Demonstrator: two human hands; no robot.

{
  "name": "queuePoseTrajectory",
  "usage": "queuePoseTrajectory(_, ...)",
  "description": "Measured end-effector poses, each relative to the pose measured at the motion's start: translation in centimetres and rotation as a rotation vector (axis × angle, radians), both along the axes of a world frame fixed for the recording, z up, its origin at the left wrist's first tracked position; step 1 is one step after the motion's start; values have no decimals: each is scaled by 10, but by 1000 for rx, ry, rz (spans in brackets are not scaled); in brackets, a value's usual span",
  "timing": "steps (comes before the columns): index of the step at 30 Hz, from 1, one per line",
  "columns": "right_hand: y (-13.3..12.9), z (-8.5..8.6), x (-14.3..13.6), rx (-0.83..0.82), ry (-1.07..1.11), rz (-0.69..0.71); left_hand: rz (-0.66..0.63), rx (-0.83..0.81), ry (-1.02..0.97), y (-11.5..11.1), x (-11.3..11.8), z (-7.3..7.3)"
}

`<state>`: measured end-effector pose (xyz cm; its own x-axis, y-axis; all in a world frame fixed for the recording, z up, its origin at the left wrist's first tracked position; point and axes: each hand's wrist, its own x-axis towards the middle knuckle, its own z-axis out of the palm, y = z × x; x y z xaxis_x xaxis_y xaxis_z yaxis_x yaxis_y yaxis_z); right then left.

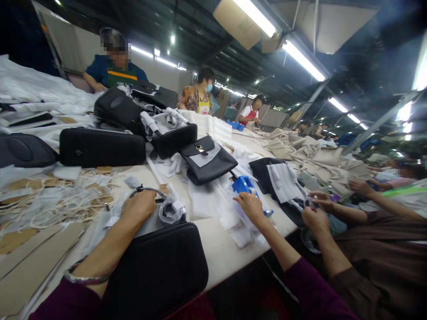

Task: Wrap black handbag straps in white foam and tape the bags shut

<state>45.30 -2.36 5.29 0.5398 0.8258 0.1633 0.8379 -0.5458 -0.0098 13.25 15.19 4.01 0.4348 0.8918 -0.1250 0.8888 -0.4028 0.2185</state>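
Closed around the dark handle [160,192] of a black handbag [160,262] is my left hand [139,205]. The bag lies at the table's front edge, partly hidden by my left forearm. A coil of plastic-wrapped strap [171,209] rests on it. My right hand [251,205] is at a blue tape dispenser [246,184], over white tissue sheets [216,206]. Its fingers are drawn together near the dispenser; what they pinch, if anything, is too small to make out. Behind the dispenser lies a black flap bag with a gold clasp [210,162].
More black bags [102,147] are heaped at the back left. Tags with cords [66,195] and cardboard strips [43,262] cover the left side. At right, a co-worker's hands [316,213] handle another black bag [276,186]. Beige material [310,149] lies beyond; other people stand across the table.
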Motion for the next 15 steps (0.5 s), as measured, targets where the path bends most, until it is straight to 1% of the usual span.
queuePoseTrajectory(5, 0, -2, 10, -28, 105, 66, 3, -9, 15, 0, 1, 2)
queuePoseTrajectory(10, 3, -2, 17, 10, 169, 129, 9, -7, 21, 1, 0, 1)
queuePoseTrajectory(12, 5, -1, 16, 43, 173, 135, 11, -5, 26, 1, 0, 1)
queuePoseTrajectory(15, 7, -1, 12, 90, 154, 108, 10, 0, 38, 0, 1, 3)
